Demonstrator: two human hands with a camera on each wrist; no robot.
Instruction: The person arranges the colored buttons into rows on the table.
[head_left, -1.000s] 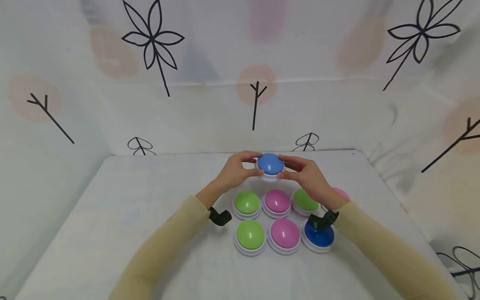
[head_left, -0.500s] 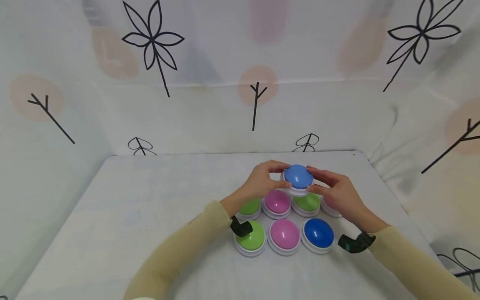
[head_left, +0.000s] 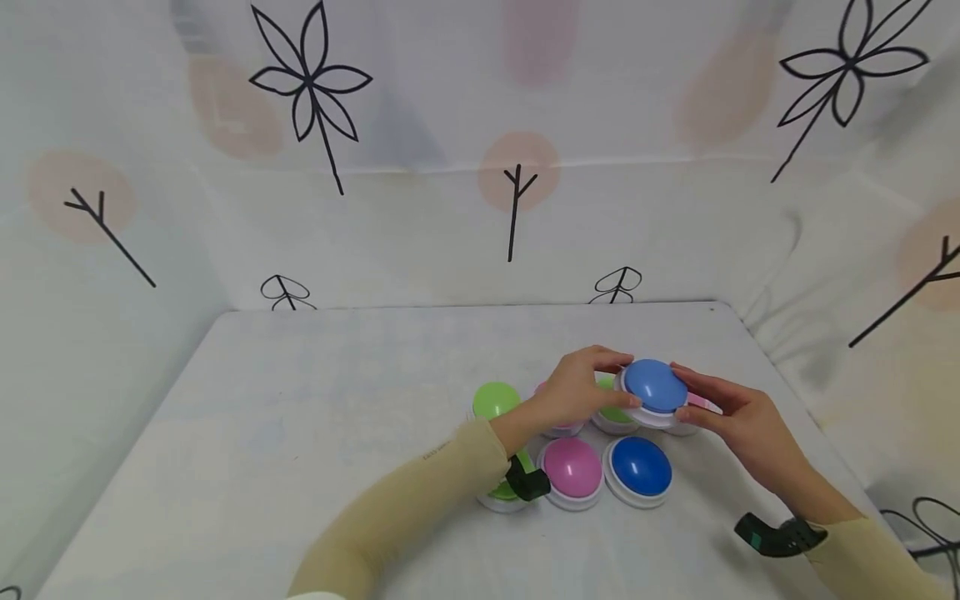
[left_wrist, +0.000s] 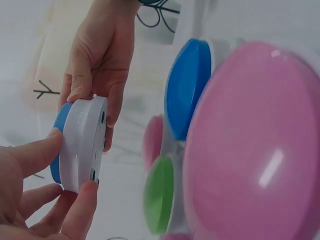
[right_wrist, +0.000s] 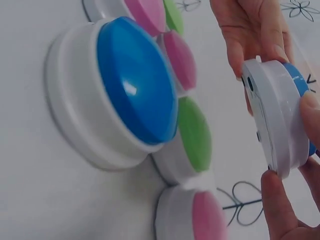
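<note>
My left hand and right hand hold a light-blue push button with a white base between them, thumbs and fingertips on opposite sides. It is lifted over the right end of the back row of buttons. The left wrist view shows the underside of the held button, with dark spots near its edge. Below it, a pink button and a green button are partly covered. A dark-blue button sits on the table in front.
A pink button and a green button, partly behind my left wrist, continue the front row. Another green button and a mostly hidden pink one stand behind. The white table meets a patterned cloth backdrop.
Both hands have carried the light-blue button to the right and toward me, from behind the back row to above its right end. The buttons on the table stay put.
</note>
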